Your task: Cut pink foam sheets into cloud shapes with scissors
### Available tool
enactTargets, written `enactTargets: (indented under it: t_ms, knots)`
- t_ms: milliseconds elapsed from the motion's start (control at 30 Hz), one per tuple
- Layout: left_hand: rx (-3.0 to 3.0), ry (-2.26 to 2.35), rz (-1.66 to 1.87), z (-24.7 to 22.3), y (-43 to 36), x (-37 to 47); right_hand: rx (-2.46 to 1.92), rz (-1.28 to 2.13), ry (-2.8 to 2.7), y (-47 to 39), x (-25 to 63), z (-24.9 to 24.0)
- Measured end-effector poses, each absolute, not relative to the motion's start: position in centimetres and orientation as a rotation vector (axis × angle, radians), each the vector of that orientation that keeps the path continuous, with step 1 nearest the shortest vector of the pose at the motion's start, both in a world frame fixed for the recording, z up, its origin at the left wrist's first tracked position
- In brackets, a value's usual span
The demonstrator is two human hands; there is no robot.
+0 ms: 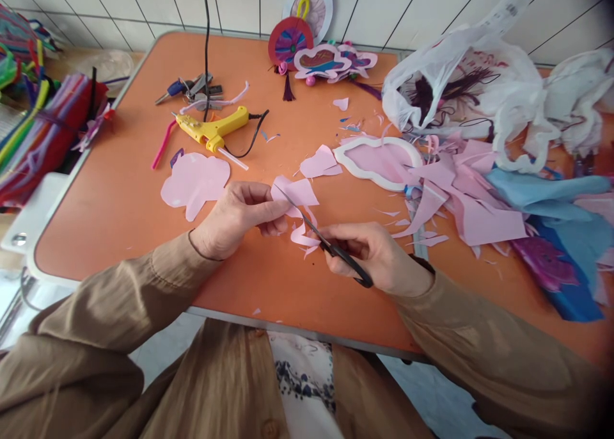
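Between its thumb and fingers my left hand (242,216) pinches a small pink piece of paper (301,191). My right hand (367,255) is closed around the handles of black scissors (343,255), whose blades reach left onto the pink piece. A curled pink strip (303,235) hangs below the paper, by the blades. Left of the hands lies a pink cloud-shaped cutout (196,182). Another small pink piece (319,162) rests just beyond the paper, beside a white-rimmed pink shape (378,160).
A yellow glue gun (213,127) and keys (192,88) lie at the back left. Pink scraps (484,215), blue material (551,192) and a white plastic bag (446,74) crowd the right. Decorated ornaments (321,61) stand by the wall; colourful pipe cleaners (48,125) are far left.
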State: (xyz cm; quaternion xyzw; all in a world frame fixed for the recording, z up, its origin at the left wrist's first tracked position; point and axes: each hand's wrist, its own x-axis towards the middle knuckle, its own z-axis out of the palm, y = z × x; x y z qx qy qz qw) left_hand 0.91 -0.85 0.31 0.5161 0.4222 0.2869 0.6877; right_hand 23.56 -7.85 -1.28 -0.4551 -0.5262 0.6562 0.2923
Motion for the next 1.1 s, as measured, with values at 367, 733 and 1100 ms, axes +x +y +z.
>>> enactTargets:
  t_ms: [367,733,1100]
  knots:
    - [1.094,0.955,0.704,0.8,-0.8,1.0,-1.241,1.723,-1.403,-7.9,23.5,-1.5]
    - [1.131,0.962,0.648,0.5,-0.8,0.9,-1.049,1.733,-1.388,-8.4,24.1,-3.5]
    - [1.166,0.928,0.630,0.4,-0.7,0.9,-1.066,1.696,-1.415,-8.3,24.2,-3.5]
